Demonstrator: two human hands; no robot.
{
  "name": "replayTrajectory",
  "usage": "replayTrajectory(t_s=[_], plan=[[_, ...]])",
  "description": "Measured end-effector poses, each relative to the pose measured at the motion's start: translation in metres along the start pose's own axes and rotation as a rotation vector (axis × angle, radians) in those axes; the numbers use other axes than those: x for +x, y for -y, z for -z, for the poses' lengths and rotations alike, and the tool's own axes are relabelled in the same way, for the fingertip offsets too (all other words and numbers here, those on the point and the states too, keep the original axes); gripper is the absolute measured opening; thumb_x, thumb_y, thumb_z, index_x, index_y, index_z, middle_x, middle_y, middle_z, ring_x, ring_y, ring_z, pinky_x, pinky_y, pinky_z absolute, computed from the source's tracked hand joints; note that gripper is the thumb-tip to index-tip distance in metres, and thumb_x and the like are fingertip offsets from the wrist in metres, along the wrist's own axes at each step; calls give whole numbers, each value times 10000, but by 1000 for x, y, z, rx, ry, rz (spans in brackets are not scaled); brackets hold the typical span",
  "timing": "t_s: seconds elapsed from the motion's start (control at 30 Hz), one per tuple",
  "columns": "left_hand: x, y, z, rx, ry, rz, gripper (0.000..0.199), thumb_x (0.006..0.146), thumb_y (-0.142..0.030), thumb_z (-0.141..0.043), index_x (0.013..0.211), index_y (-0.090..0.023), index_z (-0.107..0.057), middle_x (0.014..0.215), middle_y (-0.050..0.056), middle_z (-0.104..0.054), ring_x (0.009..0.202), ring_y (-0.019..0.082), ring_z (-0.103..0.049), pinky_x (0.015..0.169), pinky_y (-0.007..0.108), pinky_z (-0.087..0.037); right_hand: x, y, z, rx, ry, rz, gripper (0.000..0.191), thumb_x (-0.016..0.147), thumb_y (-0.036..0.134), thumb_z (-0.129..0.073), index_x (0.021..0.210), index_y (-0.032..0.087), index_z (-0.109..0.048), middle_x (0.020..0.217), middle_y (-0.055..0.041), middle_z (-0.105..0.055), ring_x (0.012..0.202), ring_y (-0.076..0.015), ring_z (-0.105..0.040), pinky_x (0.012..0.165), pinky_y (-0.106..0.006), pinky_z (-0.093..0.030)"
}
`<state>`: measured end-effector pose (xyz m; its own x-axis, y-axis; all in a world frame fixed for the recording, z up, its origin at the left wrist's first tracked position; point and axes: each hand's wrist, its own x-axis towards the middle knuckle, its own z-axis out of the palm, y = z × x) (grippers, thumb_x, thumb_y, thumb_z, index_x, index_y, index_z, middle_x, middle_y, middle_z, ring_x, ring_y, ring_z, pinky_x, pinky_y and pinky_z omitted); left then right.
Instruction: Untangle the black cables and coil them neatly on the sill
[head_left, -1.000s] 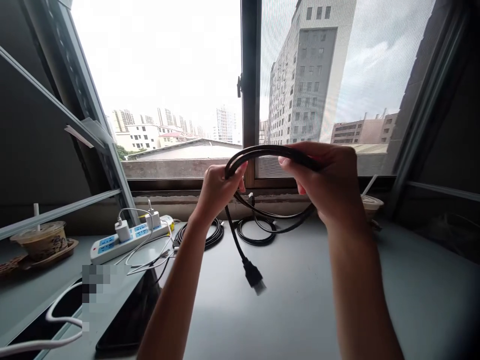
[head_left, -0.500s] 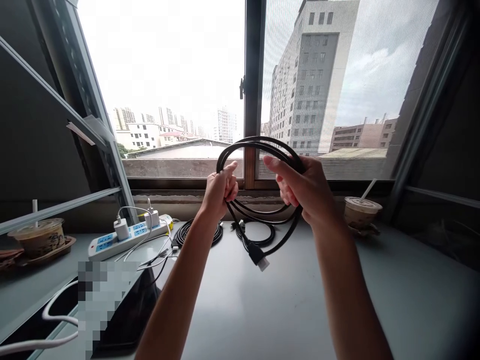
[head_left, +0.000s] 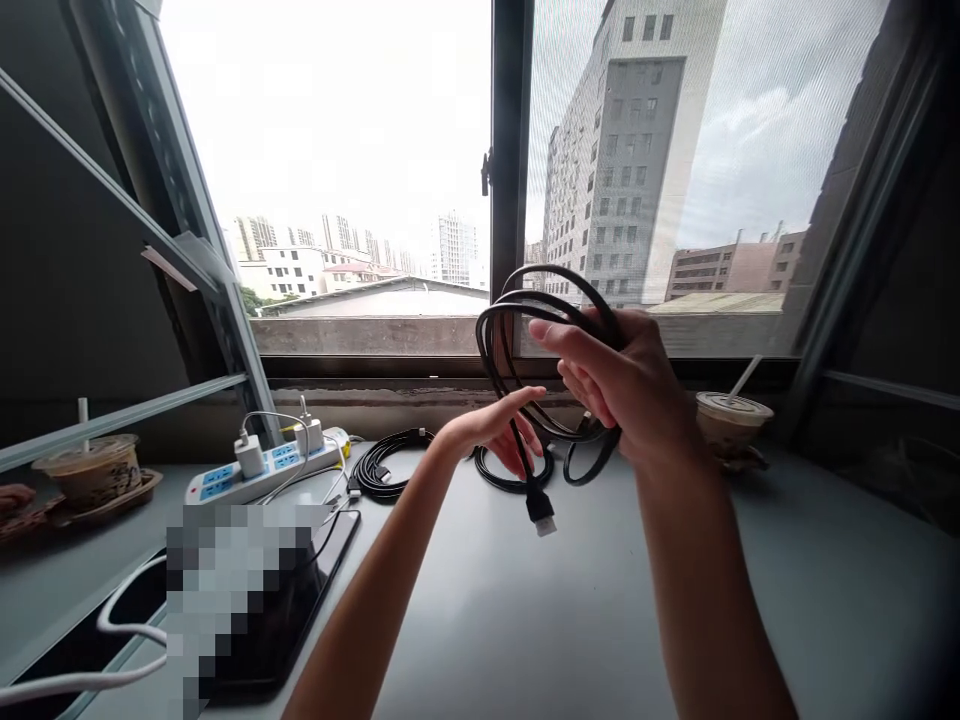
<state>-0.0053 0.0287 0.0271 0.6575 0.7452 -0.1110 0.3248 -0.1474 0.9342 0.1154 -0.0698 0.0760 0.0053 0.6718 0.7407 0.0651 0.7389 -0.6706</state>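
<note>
The left coil [head_left: 365,468] lay on the desk [head_left: 525,620], apparently complete. The left hand [head_left: 496,425], fingers parted, stood beside the hanging plug [head_left: 538,503]; contact could not be determined. A second coil [head_left: 504,485], likewise wound, lay behind. The held cable [head_left: 486,342] hung above the desk, looped, its plug end not yet gathered in. The right hand [head_left: 626,375] clasped the loops.

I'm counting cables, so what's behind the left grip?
Behind the left grip is a black coil on the desk, with the wall beyond. Part of the coil's far side is covered, so anything lying there can't be seen.
</note>
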Motion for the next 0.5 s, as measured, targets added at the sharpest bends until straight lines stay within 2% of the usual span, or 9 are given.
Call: replayTrajectory(t_s=[0.07,0.1,0.17,0.27,0.37,0.43,0.5], plan=[[1,2,-1,11,208,74,738,724,-750,-361,622,-94,-683,620,196,-657,540,255,-653,556,309,-531,-2,3,1,-34,23,50,474,746,294,-614,451,135,-279,364,62,-238,331,10,-225,354,-155,-170],[2,2,-2,-3,271,85,730,733,-743,-360,652,-96,-690,646,192,-666,563,252,-656,580,313,-532,-3,4,1,-48,43,72,473,745,284,-613,442,133,-283,363,60,-239,335,11,-223,360,-157,-168],[4,3,-4,-83,307,38,642,769,-679,-406,707,-106,-687,714,177,-682,641,250,-666,639,326,-531,-5,7,2,-66,70,109,483,739,280,-618,426,130,-282,357,57,-234,337,12,-211,366,-162,-155],[8,1,-7,-321,243,-192,433,822,-524,-501,766,-123,-652,767,134,-683,748,225,-662,731,322,-519,-5,6,4,-26,63,139,531,744,338,-623,413,138,-259,340,53,-214,322,6,-197,358,-170,-136],[10,-4,-8,-583,134,-459,319,864,-439,-512,781,-139,-583,801,94,-670,770,191,-656,781,305,-508,-1,-2,4,62,10,126,557,750,425,-627,421,149,-272,329,49,-213,299,-11,-211,333,-177,-136],[10,-8,-7,-730,23,-573,276,869,-414,-526,776,-155,-522,800,63,-658,749,173,-658,766,289,-512,6,-10,5,132,-51,87,566,725,461,-661,436,149,-287,332,53,-213,292,-13,-209,322,-178,-137],[8,-12,-4,-831,-120,-647,257,871,-381,-539,751,-169,-462,674,2,-600,665,136,-643,688,241,-512,14,-19,8,228,-119,9,555,672,484,-712,474,148,-317,348,64,-217,297,-6,-189,315,-175,-125]])
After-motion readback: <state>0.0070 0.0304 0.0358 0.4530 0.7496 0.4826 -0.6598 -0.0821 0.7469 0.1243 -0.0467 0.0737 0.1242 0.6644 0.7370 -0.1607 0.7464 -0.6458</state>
